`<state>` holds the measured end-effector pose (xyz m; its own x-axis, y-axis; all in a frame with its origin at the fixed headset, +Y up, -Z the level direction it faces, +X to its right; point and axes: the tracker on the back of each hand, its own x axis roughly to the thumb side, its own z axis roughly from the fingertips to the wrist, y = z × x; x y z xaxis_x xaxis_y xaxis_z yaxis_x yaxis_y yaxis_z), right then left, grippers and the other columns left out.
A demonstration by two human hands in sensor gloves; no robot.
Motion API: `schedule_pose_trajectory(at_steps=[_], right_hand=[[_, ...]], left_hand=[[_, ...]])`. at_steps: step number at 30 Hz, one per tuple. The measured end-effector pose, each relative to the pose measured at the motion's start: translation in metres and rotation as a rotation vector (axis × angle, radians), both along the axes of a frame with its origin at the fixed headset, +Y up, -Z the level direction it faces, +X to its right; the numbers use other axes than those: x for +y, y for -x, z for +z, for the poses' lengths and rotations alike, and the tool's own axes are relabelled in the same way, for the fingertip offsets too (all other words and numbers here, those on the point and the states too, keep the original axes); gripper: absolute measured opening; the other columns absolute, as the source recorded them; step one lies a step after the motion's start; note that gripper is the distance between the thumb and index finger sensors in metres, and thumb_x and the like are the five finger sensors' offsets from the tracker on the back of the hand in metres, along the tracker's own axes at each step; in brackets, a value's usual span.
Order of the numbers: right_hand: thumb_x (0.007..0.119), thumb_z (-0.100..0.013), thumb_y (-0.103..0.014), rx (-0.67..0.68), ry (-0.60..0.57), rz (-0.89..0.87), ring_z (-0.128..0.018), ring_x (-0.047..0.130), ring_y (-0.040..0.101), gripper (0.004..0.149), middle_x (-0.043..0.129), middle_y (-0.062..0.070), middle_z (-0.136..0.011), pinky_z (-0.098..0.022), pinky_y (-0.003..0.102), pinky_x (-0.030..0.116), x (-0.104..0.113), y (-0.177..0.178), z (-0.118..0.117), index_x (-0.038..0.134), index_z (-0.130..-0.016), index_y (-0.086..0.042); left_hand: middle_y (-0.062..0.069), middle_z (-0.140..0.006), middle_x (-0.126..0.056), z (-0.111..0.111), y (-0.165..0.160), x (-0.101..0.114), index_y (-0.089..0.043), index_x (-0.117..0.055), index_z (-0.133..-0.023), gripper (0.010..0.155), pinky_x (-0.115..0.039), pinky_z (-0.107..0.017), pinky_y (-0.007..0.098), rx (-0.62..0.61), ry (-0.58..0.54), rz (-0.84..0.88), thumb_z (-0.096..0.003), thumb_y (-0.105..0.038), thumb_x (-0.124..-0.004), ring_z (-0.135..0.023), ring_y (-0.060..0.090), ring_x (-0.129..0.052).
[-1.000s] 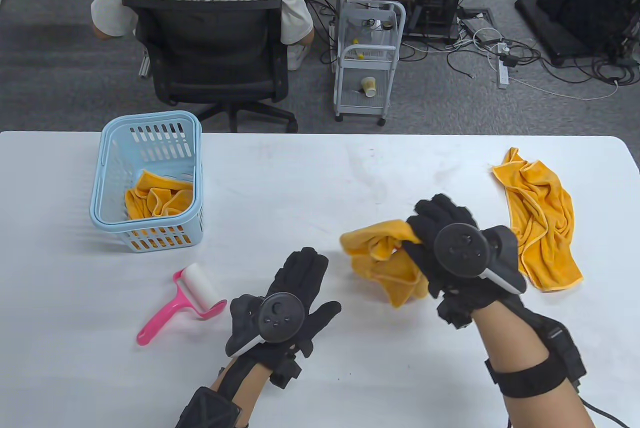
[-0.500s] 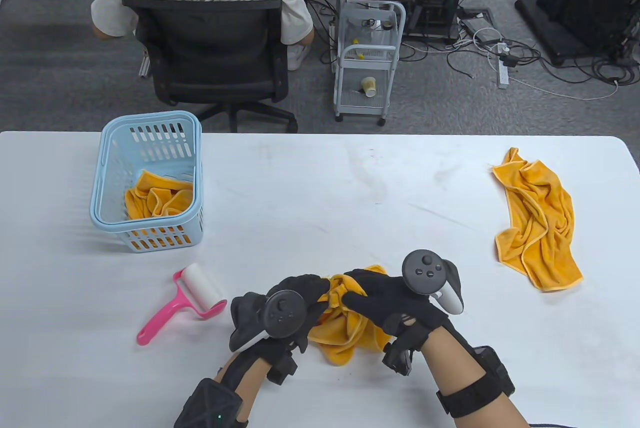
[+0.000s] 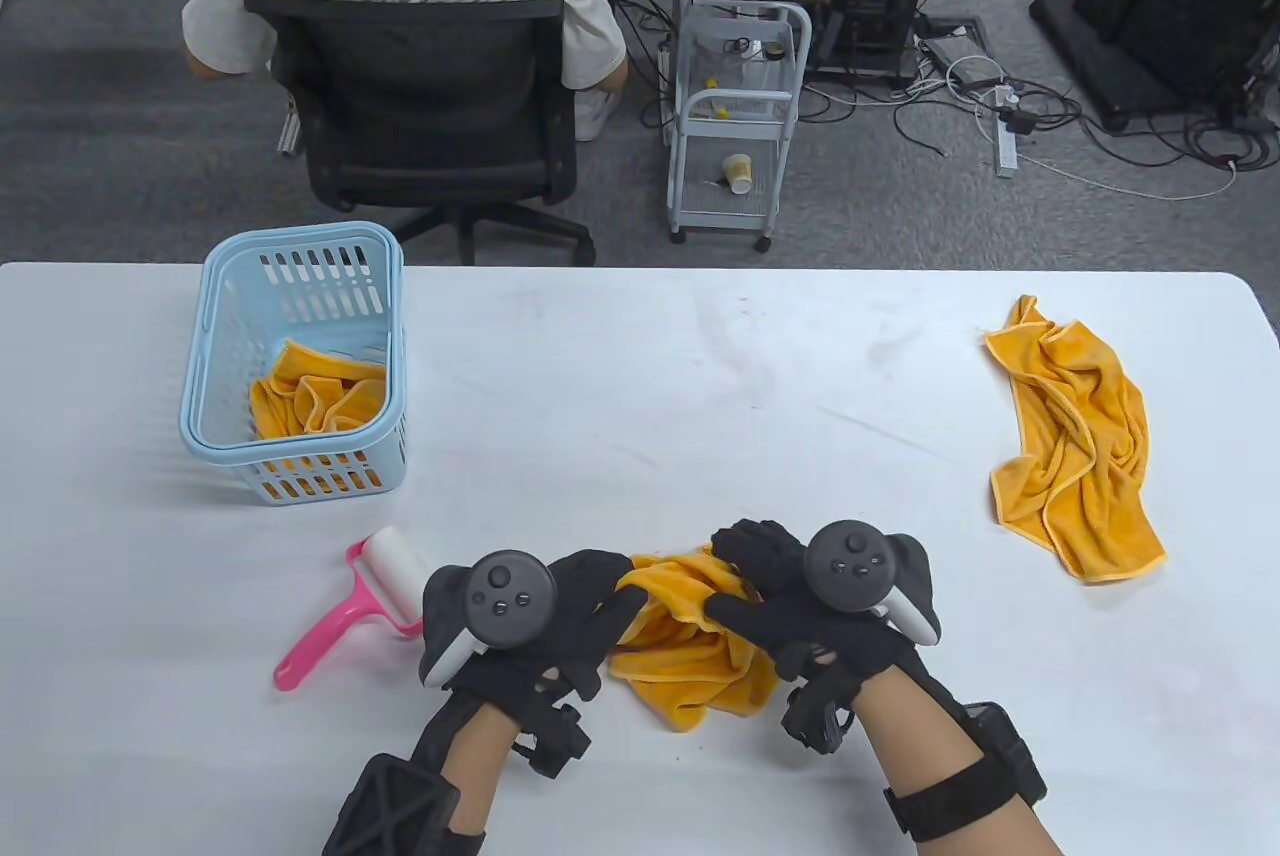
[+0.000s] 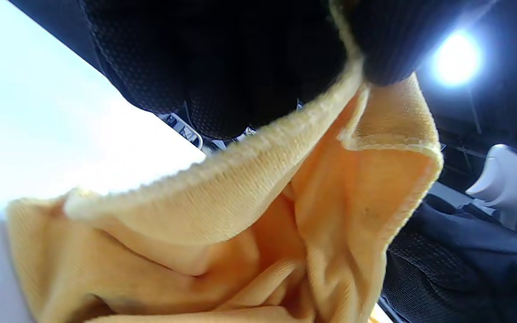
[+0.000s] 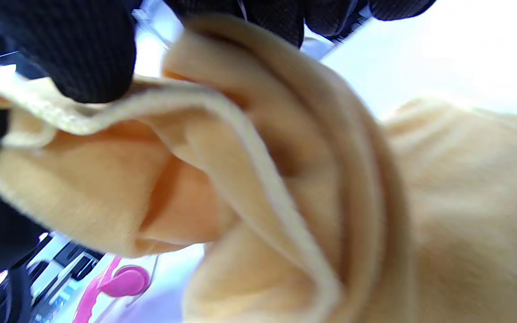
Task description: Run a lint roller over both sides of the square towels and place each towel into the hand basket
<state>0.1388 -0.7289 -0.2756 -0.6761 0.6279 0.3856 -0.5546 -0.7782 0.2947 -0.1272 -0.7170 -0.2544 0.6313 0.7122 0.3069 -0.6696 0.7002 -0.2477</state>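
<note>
At the near edge of the white tabletop (image 3: 620, 376), the left hand (image 3: 540, 616) and the right hand (image 3: 800, 606) meet over a crumpled orange towel (image 3: 690, 656) that sits between them, its lower folds resting on the tabletop. The left hand's fingers (image 3: 610, 596) curl onto the towel's upper left edge; in the left wrist view a fingertip and the thumb pinch the stitched hem of the towel (image 4: 285, 188), which hangs down from that pinch in loose folds. The right hand's fingers (image 3: 745, 546) are bent over the towel's upper right part, and in the right wrist view a gloved fingertip presses on the pale hem of the towel (image 5: 285, 179) while the bunched cloth fills the space under the palm. So the towel hangs below and between both sets of fingers, gripped at its top edge on either side. Just left of the left hand lies the pink lint roller (image 3: 350, 611), its white roll pointing to the far side and its handle to the near left; part of it is hidden behind the left hand's tracker. Farther off on the left stands the light blue hand basket (image 3: 215, 376) with an orange towel in the basket (image 3: 315, 396) bunched at its bottom. On the far right of the tabletop, well apart from the hands, lies another orange towel (image 3: 1085, 446), rumpled and stretched from far to near. Beyond the tabletop a person sits in a black office chair (image 3: 430, 106), with a white trolley (image 3: 735, 116) to its right.
</note>
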Motion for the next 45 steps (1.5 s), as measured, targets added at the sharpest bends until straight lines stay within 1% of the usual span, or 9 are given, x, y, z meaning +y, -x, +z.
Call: schedule_pose_trajectory(at_steps=[7,12,14,25,29,35,39,42,45], right_hand=[[0.087,-0.038,-0.066,0.184,-0.165,0.052,-0.107,0.031,0.051,0.103,0.034,0.020,-0.117,-0.068,0.075,0.043,0.017,0.033,0.031,0.040,-0.113,-0.015],[0.087,-0.045,-0.050,-0.055,-0.629,0.317,-0.106,0.047,0.046,0.086,0.046,0.015,-0.115,-0.069,0.071,0.052,0.023,0.048,0.053,0.041,-0.111,-0.021],[0.087,-0.047,-0.045,-0.097,-0.722,0.359,-0.106,0.050,0.044,0.080,0.049,0.013,-0.114,-0.070,0.070,0.053,0.024,0.047,0.056,0.042,-0.110,-0.025],[0.088,-0.048,-0.042,-0.076,-0.914,0.264,-0.108,0.050,0.038,0.066,0.049,0.006,-0.115,-0.075,0.067,0.048,0.032,0.042,0.069,0.054,-0.105,-0.041],[0.083,-0.049,-0.042,-0.041,-0.836,0.186,-0.108,0.051,0.037,0.044,0.059,0.004,-0.112,-0.074,0.068,0.049,0.035,0.039,0.066,0.079,-0.093,-0.034],[0.071,-0.050,-0.049,0.107,-0.290,-0.184,-0.107,0.047,0.042,0.047,0.063,0.011,-0.109,-0.070,0.072,0.048,0.035,0.020,0.036,0.087,-0.081,-0.018],[0.070,-0.050,-0.051,0.155,-0.173,-0.321,-0.106,0.048,0.044,0.049,0.065,0.013,-0.108,-0.069,0.072,0.049,0.038,0.019,0.033,0.091,-0.072,-0.013],[0.071,-0.050,-0.051,0.213,-0.137,-0.393,-0.106,0.047,0.045,0.049,0.064,0.013,-0.109,-0.069,0.073,0.049,0.048,0.019,0.034,0.092,-0.075,-0.014],[0.071,-0.050,-0.051,0.214,-0.170,-0.458,-0.106,0.049,0.045,0.049,0.065,0.013,-0.109,-0.069,0.072,0.050,0.067,0.008,0.036,0.092,-0.075,-0.015]], left_hand=[[-0.002,-0.093,-0.090,0.000,0.000,0.000,-0.022,-0.087,-0.070,0.041,-0.077,-0.065,0.058,0.005,0.004,0.024,-0.0498,-0.056,-0.075,-0.083,0.032,-0.096],[-0.002,-0.091,-0.092,0.001,-0.007,-0.001,-0.022,-0.089,-0.065,0.042,-0.077,-0.065,0.059,-0.089,0.045,0.083,-0.0462,-0.058,-0.080,-0.082,0.032,-0.097],[-0.003,-0.089,-0.094,0.002,-0.008,-0.001,-0.022,-0.090,-0.063,0.042,-0.077,-0.065,0.059,-0.093,0.034,0.065,-0.0443,-0.059,-0.081,-0.081,0.031,-0.099],[-0.002,-0.088,-0.096,0.000,-0.012,-0.006,-0.022,-0.092,-0.062,0.043,-0.076,-0.066,0.061,-0.216,0.124,0.137,-0.0407,-0.059,-0.083,-0.081,0.032,-0.100],[-0.003,-0.089,-0.096,0.000,-0.011,-0.006,-0.024,-0.091,-0.062,0.044,-0.075,-0.066,0.061,-0.205,0.110,0.104,-0.0374,-0.060,-0.086,-0.081,0.031,-0.100],[-0.004,-0.097,-0.087,0.005,-0.018,0.001,-0.034,-0.080,-0.076,0.042,-0.075,-0.068,0.060,-0.216,0.022,-0.019,-0.0389,-0.048,-0.096,-0.086,0.030,-0.097],[-0.007,-0.096,-0.086,0.008,-0.028,0.000,-0.039,-0.065,-0.087,0.051,-0.079,-0.066,0.056,-0.221,0.004,-0.056,-0.0445,-0.042,-0.093,-0.076,0.023,-0.102],[-0.009,-0.090,-0.089,0.008,-0.035,-0.007,-0.041,-0.049,-0.104,0.074,-0.079,-0.065,0.055,-0.246,0.018,-0.108,-0.0447,-0.042,-0.092,-0.069,0.021,-0.102],[-0.008,-0.086,-0.092,0.007,-0.041,-0.018,-0.039,-0.068,-0.098,0.058,-0.078,-0.065,0.057,-0.258,0.033,-0.208,-0.0453,-0.041,-0.091,-0.067,0.022,-0.102]])
